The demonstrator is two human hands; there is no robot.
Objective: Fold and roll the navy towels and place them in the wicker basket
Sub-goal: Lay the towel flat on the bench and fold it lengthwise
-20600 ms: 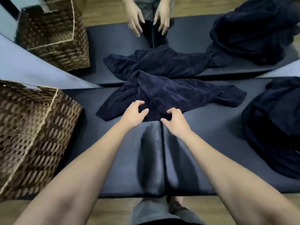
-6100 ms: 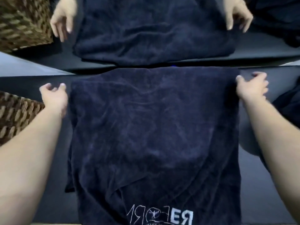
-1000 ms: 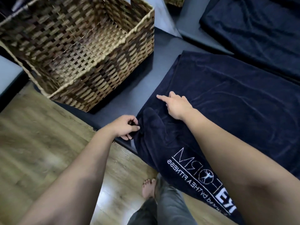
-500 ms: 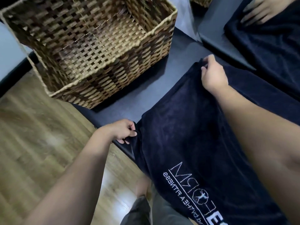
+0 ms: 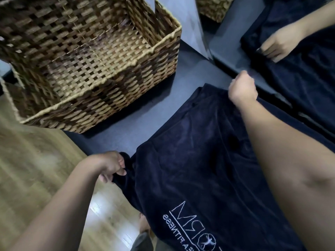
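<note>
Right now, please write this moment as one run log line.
left hand: grips towel edge | right hand: grips far edge | wicker basket: no towel inside

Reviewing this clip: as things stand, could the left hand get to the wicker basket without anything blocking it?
Probably yes. The wicker basket stands open-topped beside the navy towel, with only bare dark mat between it and the left hand. But that hand pinches the towel's edge, so it would have to let go or bring the towel along.

A single head-worn wide-angle camera looks steeply down and forward from close above the desk point(image 5: 183, 73), tilted so its near edge runs diagonally. Both forearms enter from the bottom; the wooden floor point(image 5: 36, 160) fills the lower left. A mirror point(image 5: 308, 87) occupies the upper right.
</note>
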